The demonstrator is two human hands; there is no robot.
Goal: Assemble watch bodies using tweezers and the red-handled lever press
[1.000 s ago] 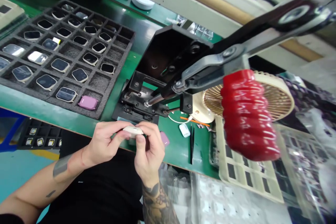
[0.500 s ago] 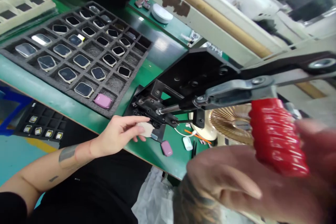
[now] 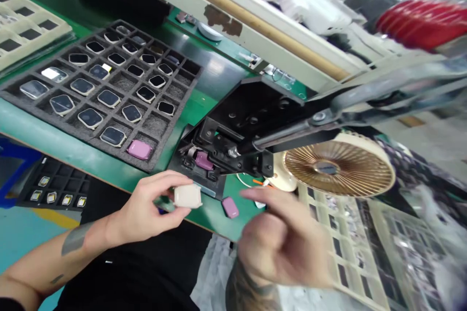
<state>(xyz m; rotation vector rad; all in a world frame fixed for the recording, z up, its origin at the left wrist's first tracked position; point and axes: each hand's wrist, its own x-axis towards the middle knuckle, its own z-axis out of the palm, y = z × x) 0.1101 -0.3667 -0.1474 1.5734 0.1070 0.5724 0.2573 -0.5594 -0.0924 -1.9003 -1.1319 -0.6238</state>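
Note:
My left hand [image 3: 149, 206] pinches a cream-coloured, rounded rectangular case [image 3: 187, 196], the size of a watch body, between thumb and fingers in front of the press base. A black hand-lever press [image 3: 251, 107] stands on the bench; in its fixture sits a pink case [image 3: 204, 160]. The press's red handle [image 3: 419, 24] is raised at the upper right, away from both hands. My right hand [image 3: 284, 238], blurred, is in the air with its index finger stretched out and nothing visible in it. Nearest to it on the green bench lies another pink case [image 3: 230, 207].
A dark foam tray [image 3: 156, 126] of watch-like units, with a pink case [image 3: 139, 149] in its near corner, stands at left. Right of the press are a gold-grilled fan [image 3: 339, 165] and cream trays [image 3: 339, 243]. A lower tray [image 3: 65, 180] sits below the bench edge [image 3: 73, 155].
My right hand has let go of the red handle and moved left; the handle has swung up. My left hand has drawn the cream case back from the press, uncovering the pink case inside.

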